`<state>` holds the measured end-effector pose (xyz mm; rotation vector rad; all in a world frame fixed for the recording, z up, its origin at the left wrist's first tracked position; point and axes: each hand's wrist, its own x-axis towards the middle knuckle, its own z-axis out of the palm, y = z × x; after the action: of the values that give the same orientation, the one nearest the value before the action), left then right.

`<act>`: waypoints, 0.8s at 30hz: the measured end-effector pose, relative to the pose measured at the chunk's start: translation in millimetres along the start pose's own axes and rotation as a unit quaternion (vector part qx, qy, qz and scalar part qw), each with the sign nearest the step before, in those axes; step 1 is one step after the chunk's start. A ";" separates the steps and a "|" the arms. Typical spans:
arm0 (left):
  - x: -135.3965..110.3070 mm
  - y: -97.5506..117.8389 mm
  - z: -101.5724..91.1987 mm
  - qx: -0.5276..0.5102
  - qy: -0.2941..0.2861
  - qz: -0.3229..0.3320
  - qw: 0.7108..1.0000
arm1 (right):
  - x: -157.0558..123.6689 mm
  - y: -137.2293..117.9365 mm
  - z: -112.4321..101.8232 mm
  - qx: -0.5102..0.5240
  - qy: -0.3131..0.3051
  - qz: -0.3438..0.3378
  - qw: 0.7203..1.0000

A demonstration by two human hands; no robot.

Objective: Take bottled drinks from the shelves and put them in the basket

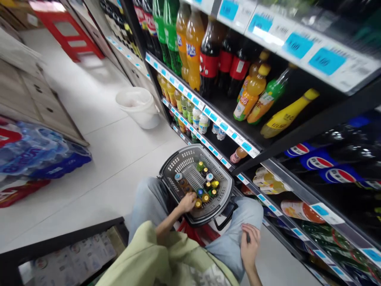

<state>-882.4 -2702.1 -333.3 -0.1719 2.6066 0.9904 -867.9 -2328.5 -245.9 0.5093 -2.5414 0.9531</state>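
A grey plastic shopping basket [224, 210] sits between my knees, with several small capped bottles [206, 197] standing in it. My left hand [187, 201] reaches over the basket's near left side. Its fingers are curled closed at a bottle beside the gold-capped ones, and most of that bottle is hidden by the hand. On my right knee rests my right hand [250, 244], its fingers bent over the jeans. A small dark thing shows between its thumb and fingers, too small to name.
Drink shelves [208, 109] rise close on the right, beside the basket. A white bucket [139, 107] stands on the floor ahead. Wrapped water packs [44, 151] lie at the left, a red step stool [67, 29] farther off. A black-edged case [74, 254] is at lower left.
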 end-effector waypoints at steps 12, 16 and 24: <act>-50.5 33.1 36.2 0.067 -0.167 0.048 0.983 | 8.8 8.3 31.3 -0.083 0.029 -0.051 0.995; -32.3 43.4 6.5 0.048 -0.134 0.096 0.985 | 17.0 17.2 42.5 -0.130 0.049 -0.064 0.988; 26.9 103.6 -168.7 0.032 0.032 0.206 0.978 | 34.6 41.2 74.3 -0.123 0.076 -0.059 0.988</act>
<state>-978.1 -2736.1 -161.2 0.3737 2.7907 1.0393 -932.7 -2357.0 -304.2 0.4875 -2.4173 0.6009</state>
